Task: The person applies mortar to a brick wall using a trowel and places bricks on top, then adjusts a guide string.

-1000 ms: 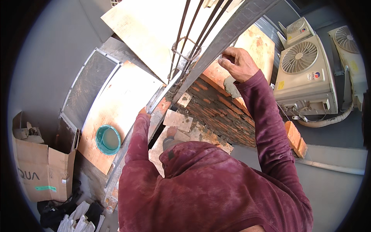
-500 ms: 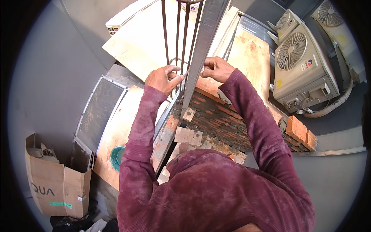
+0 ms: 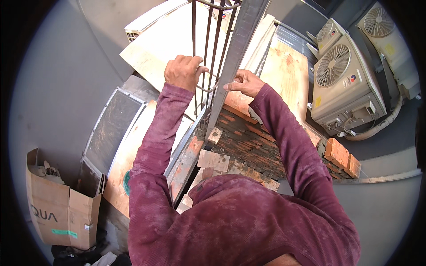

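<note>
A grey metal post (image 3: pixel 239 42) rises at a tilt at the centre, beside several thin upright steel reinforcing bars (image 3: pixel 208 40). My left hand (image 3: pixel 182 73) is at the leftmost bar, fingers curled and thumb near the index finger; whatever they hold is hidden. A bent steel stirrup (image 3: pixel 206 90) loops round the bars just below that hand. On the post's other side, my right hand (image 3: pixel 246 83) has thumb and fingers pinched together at the post's edge. Anything within that pinch is too small to make out. Below lies a brick wall (image 3: pixel 248 137) with rough grey mortar.
Loose orange bricks (image 3: pixel 337 151) sit at the wall's right end. Air-conditioner outdoor units (image 3: pixel 341 84) stand at right. Plywood sheets (image 3: pixel 288 66) lie beyond the wall. At lower left are an open cardboard box (image 3: pixel 62 208) and a partly hidden green container (image 3: pixel 126 182).
My left hand has risen and moved slightly left, away from the post, its fingers curling more. My right hand has dropped a little, its thumb now against the post's edge.
</note>
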`<state>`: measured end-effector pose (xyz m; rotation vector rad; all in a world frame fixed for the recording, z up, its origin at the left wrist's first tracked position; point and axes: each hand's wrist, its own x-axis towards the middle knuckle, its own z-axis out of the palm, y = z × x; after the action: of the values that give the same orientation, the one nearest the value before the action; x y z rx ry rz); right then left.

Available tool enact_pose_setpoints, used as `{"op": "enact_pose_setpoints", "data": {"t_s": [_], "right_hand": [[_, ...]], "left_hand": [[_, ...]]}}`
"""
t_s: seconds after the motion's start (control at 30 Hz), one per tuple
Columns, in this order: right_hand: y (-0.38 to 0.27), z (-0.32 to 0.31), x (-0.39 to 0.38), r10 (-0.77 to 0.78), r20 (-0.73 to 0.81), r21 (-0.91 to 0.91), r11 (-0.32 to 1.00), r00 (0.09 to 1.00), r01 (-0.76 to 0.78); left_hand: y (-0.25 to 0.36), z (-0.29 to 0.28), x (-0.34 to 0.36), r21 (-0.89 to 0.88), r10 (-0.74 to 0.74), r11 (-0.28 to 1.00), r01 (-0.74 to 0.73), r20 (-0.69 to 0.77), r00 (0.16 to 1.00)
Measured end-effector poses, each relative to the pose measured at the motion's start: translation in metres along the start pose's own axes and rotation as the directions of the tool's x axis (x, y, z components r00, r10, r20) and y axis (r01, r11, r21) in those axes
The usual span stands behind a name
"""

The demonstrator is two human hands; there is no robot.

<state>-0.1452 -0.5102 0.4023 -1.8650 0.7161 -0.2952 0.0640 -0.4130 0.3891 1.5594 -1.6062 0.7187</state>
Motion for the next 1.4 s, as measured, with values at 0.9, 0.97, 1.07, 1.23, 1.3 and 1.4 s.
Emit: {"op": "enact_pose_setpoints", "data": {"t_s": [0.9,0.97,1.07,1.23,1.3,1.4], "right_hand": [[0.000,-0.011,0.018,-0.005,0.079,-0.322,0.946,0.997,0.030],[0.015,-0.012,0.026,-0.064,0.064,-0.306,0.949,0.996,0.081],[0.018,-0.011,0.026,-0.068,0.037,-0.333,0.940,0.997,0.077],[0.006,-0.010,0.023,0.032,0.012,-0.428,0.903,0.999,-0.024],[-0.002,-0.009,0.021,0.033,0.013,-0.470,0.882,0.999,-0.023],[-0.001,-0.011,0.019,0.020,-0.009,-0.504,0.864,1.000,-0.021]], "left_hand": [[0.060,0.015,-0.037,0.112,-0.343,0.934,0.339,0.543,0.766],[0.063,0.012,-0.033,0.114,-0.324,0.943,0.312,0.527,0.785],[0.067,0.007,-0.033,0.086,-0.308,0.948,0.307,0.490,0.815],[0.065,0.005,-0.034,0.031,-0.257,0.961,0.273,0.456,0.852],[0.065,0.006,-0.036,0.054,-0.268,0.961,0.273,0.436,0.859],[0.069,0.005,-0.032,0.077,-0.280,0.958,0.275,0.442,0.852]]}}
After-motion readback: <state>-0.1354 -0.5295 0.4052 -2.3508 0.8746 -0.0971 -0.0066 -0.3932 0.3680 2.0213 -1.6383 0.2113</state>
